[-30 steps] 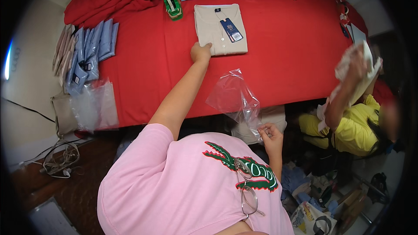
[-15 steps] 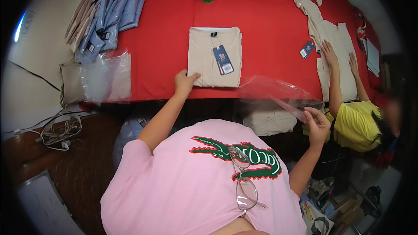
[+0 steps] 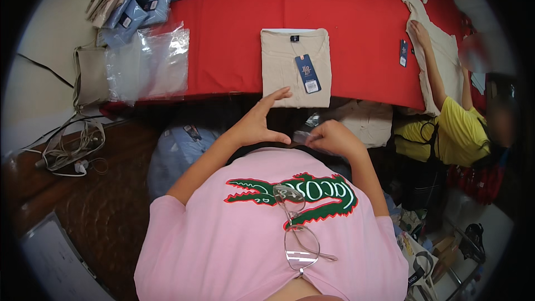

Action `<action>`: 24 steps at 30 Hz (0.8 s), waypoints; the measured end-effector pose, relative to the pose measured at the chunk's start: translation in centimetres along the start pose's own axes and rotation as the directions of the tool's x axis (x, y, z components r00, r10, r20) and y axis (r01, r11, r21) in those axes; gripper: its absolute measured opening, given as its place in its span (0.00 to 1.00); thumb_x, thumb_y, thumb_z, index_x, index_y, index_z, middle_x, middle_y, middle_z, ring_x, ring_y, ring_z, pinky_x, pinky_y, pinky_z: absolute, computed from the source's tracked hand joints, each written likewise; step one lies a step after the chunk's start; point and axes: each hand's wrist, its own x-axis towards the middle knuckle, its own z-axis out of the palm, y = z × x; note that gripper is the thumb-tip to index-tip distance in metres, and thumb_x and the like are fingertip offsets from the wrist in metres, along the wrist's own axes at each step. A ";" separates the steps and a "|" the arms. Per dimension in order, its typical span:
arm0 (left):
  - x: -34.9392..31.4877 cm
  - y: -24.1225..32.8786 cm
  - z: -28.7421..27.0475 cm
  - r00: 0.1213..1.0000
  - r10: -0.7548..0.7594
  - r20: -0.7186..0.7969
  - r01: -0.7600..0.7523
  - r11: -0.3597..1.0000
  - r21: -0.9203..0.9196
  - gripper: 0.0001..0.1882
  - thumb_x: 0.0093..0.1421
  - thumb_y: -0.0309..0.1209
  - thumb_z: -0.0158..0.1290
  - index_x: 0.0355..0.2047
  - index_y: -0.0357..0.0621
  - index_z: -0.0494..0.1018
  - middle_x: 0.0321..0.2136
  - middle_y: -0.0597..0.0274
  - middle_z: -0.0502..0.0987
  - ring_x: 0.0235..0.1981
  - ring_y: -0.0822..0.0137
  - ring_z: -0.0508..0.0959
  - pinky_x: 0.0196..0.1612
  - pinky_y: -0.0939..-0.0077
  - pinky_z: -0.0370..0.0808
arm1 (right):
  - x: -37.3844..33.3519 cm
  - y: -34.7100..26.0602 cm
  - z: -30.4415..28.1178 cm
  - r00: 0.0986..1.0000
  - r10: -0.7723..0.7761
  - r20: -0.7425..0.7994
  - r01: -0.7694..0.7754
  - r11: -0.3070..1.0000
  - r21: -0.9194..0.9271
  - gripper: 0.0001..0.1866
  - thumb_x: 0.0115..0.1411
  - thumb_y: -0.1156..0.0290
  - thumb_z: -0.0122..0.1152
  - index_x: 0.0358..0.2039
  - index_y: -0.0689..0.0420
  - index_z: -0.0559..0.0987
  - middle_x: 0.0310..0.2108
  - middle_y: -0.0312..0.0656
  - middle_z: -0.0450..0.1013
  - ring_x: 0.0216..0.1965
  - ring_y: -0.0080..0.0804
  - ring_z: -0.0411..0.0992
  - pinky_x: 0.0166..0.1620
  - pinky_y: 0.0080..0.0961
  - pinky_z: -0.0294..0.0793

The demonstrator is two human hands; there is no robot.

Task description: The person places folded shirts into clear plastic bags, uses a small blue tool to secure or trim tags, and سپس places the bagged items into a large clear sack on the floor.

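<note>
A folded beige shirt (image 3: 281, 67) lies at the front edge of the red-covered table, its blue hang tag (image 3: 307, 73) resting on top. My left hand (image 3: 257, 124) is open, thumb and fingers spread wide, with the fingertips by the shirt's lower left corner. Close to my body, my right hand (image 3: 334, 136) is closed on a clear plastic bag (image 3: 314, 119). Little of that bag shows against the dark gap below the table edge. Whether the left fingertips touch the shirt, I cannot tell.
Clear bags (image 3: 147, 64) lie at the table's left front corner, below bagged blue shirts (image 3: 146, 8). To the right, a co-worker in a yellow top (image 3: 460, 128) handles another beige garment (image 3: 437, 56). Beige cloth (image 3: 365, 122) and bagged blue clothing (image 3: 186, 139) sit below the table edge.
My right hand has brought the plastic bag leftward, in toward my body. The left hand has left the shirt's corner and spread its fingers. My view has shifted.
</note>
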 end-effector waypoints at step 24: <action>-3.5 -4.9 0.0 0.940 -0.313 -0.132 0.243 0.892 -0.382 0.10 0.67 0.31 0.64 0.40 0.35 0.83 0.32 0.65 0.85 0.33 0.78 0.79 0.41 0.79 0.75 | -4.1 -0.4 2.5 0.832 -0.051 -0.553 0.450 0.644 0.618 0.07 0.68 0.72 0.67 0.41 0.62 0.83 0.32 0.36 0.81 0.31 0.25 0.81 0.40 0.21 0.78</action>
